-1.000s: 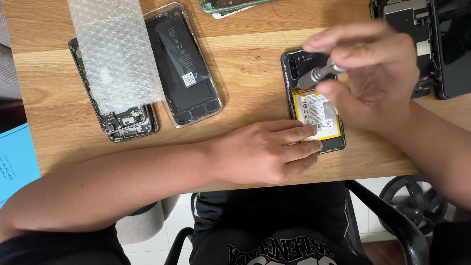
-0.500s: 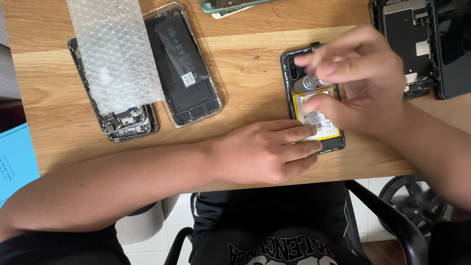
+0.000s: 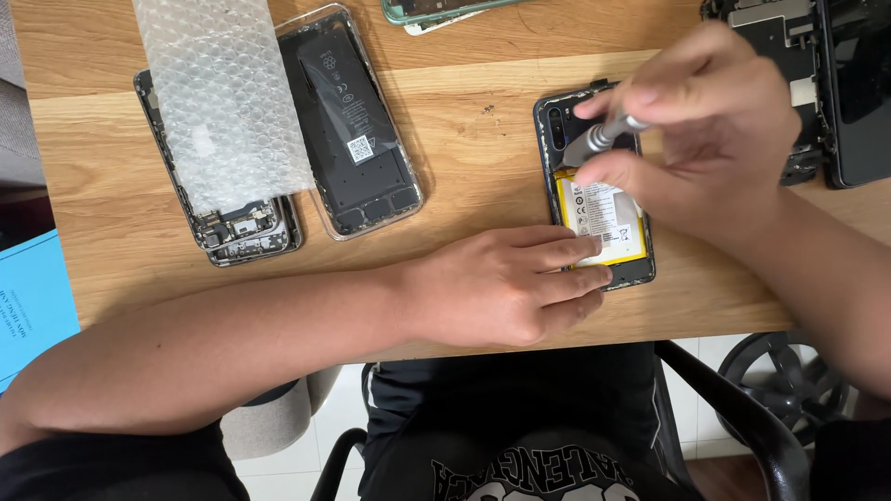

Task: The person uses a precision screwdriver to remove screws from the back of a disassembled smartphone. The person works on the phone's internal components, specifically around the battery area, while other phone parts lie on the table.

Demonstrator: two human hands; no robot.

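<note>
An opened black phone (image 3: 594,195) lies on the wooden table (image 3: 464,121), its back off and a yellow-edged battery (image 3: 603,218) showing. My left hand (image 3: 506,283) rests flat on the table, fingertips pressing the phone's lower left edge. My right hand (image 3: 705,121) hovers over the phone's upper part, pinching a small silver screwdriver (image 3: 603,137) whose tip points down-left at the phone's upper left area near the camera. The right hand hides the phone's upper right side.
Another opened phone (image 3: 357,121) in a clear frame lies left of centre. A sheet of bubble wrap (image 3: 223,93) covers a stripped phone chassis (image 3: 246,232). More phone parts (image 3: 817,83) sit top right, a blue paper (image 3: 32,297) far left, a chair arm (image 3: 733,408) below.
My right hand dipped toward the phone with the screwdriver and has since shifted slightly up and right, the tool angled again. My left hand and the phone have stayed put.
</note>
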